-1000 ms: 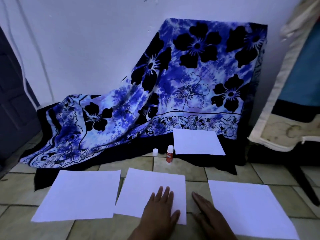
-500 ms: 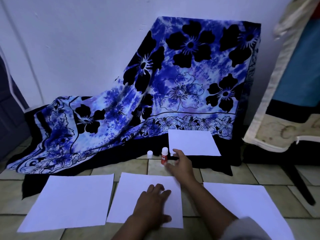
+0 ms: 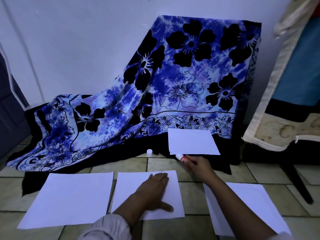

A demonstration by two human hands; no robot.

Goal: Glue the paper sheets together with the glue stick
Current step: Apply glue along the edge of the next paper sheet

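Observation:
Three white paper sheets lie in a row on the tiled floor: a left sheet (image 3: 69, 198), a middle sheet (image 3: 131, 187) and a right sheet (image 3: 256, 203). A further sheet (image 3: 192, 142) rests on the dark cloth hem behind them. My left hand (image 3: 152, 191) lies flat on the middle sheet, fingers spread. My right hand (image 3: 199, 166) grips the red and white glue stick (image 3: 181, 158), tilted with its white tip pointing up-left, just below the far sheet's near edge. The stick's white cap (image 3: 149, 152) stands alone on the floor to the left.
A blue floral cloth (image 3: 173, 87) drapes over something against the white wall and spills onto the floor at the left. A worn mattress edge (image 3: 277, 118) leans at the right, with a dark leg (image 3: 297, 181) beneath it. A dark door panel (image 3: 8, 108) stands far left.
My right hand reached forward from the floor beside the middle sheet, closed on the glue stick and lifted it rightward, tilting it. My left hand stayed on the middle sheet.

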